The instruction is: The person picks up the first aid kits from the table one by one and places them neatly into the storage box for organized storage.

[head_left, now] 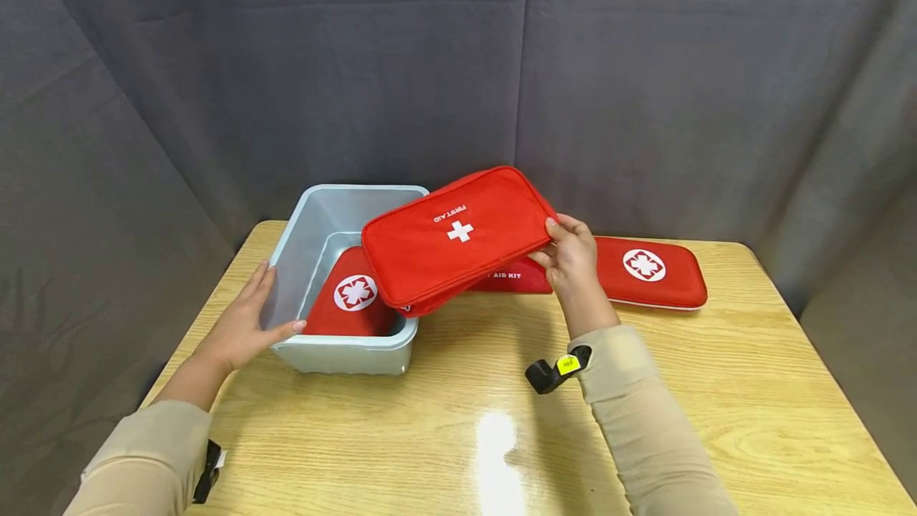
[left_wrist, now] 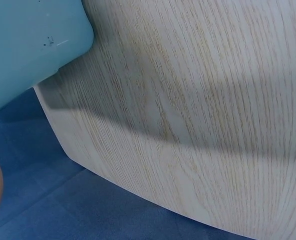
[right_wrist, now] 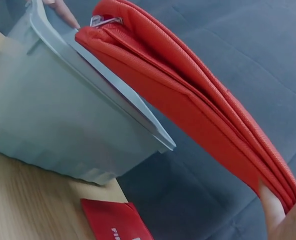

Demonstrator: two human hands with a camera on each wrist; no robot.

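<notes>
Gripped by One End, Braced at the Far Corner

Pinches the red first-aid pouch (head_left: pixel 430 249) at its 3 o'clock end with the right hand (head_left: pixel 573 257), thumb over the printed face and fingers beneath. Holds it aloft, slanting down toward 8 o'clock, with the far end by the 3 o'clock rim of the pale blue bin (head_left: pixel 344 357). By gripping only that end, seems to spare the knuckles from the rim. Cannot tell of any contact there.

Rests the left hand (head_left: pixel 243 329) at the bin's 8 o'clock corner, fingers extended along the outer wall, thumb on the near rim; likely steadies it without clamping. Sets the hands well apart.

Note a red emblem case (head_left: pixel 333 313) inside the bin, toward 6 o'clock, perhaps laid emblem up to fit flat. Find on the wooden table (head_left: pixel 430 436), at the bin's 3 o'clock, a flat kit pouch (head_left: pixel 526 285), partly hidden, then a red hard case (head_left: pixel 673 277) farther out, both seemingly beyond the forearms' way.
</notes>
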